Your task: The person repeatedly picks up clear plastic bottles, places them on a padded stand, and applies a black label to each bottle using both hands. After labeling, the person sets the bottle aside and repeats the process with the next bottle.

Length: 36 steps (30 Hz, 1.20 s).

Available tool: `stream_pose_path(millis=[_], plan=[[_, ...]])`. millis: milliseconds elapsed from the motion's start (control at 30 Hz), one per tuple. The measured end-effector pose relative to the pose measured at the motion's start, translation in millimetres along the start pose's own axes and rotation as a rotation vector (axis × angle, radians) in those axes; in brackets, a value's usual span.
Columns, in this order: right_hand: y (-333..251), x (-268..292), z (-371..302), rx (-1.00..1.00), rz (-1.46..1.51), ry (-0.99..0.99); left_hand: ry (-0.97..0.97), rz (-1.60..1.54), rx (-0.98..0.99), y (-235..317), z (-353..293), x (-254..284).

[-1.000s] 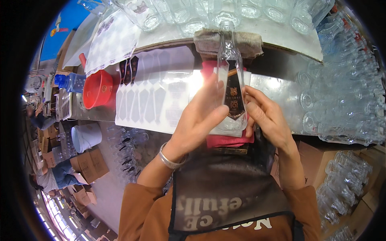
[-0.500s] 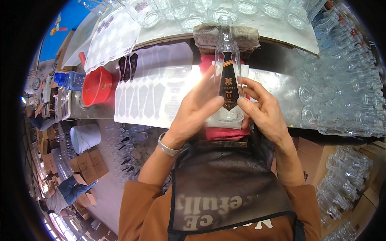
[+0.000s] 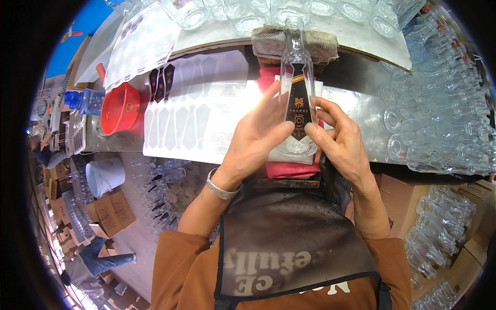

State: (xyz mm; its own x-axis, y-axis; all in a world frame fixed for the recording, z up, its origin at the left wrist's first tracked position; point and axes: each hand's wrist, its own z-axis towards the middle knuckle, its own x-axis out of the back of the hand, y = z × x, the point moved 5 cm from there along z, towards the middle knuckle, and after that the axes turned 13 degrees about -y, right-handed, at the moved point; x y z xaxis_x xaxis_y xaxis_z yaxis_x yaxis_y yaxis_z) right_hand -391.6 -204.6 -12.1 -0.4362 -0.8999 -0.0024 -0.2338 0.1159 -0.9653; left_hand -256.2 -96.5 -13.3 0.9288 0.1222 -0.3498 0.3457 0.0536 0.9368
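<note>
A clear glass bottle (image 3: 295, 49) lies in front of me, its neck on a folded cloth pad (image 3: 269, 44) and its body over white paper and a pink cloth (image 3: 292, 170). On its face is a black tie-shaped label (image 3: 298, 103) with gold print. My left hand (image 3: 254, 139) is along the bottle's left side, its thumb on the label's lower left edge. From the right, my right hand (image 3: 341, 139) grips the bottle, thumb at the label's lower right edge and fingers curled round the side. The left fingers are partly hidden behind the glass.
Label sheets (image 3: 186, 124) lie left of the bottle, beside a red plastic cup (image 3: 121, 109) and a blue-capped container (image 3: 90, 102). Clear bottles (image 3: 439, 113) are stacked at the right, and more line the shelf (image 3: 356, 46) ahead. A box of bottles (image 3: 434, 222) stands lower right.
My left thumb has shifted slightly right onto the label's edge. The bottle stays on the pad between both hands. The whole view has shifted a little; a person in the background has changed posture.
</note>
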Motion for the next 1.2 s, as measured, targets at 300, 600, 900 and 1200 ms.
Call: stream_pose_path(millis=[300,600,900,1200], plan=[[-1.8,0.3,0.5,-0.006,-0.006,-0.009,0.019,-0.009,0.01,-1.8,0.0,0.6],[47.6,59.3,8.7,0.004,0.52,0.225,0.132,0.44,-0.094,24.2,14.6,10.5],[69.4,68.6,23.2,0.154,0.867,0.133,0.118,1.033,-0.192,37.7,33.5,5.5],[-37.8,59.0,52.1,0.402,0.083,0.095,0.13,1.047,-0.181,38.6,34.1,5.1]])
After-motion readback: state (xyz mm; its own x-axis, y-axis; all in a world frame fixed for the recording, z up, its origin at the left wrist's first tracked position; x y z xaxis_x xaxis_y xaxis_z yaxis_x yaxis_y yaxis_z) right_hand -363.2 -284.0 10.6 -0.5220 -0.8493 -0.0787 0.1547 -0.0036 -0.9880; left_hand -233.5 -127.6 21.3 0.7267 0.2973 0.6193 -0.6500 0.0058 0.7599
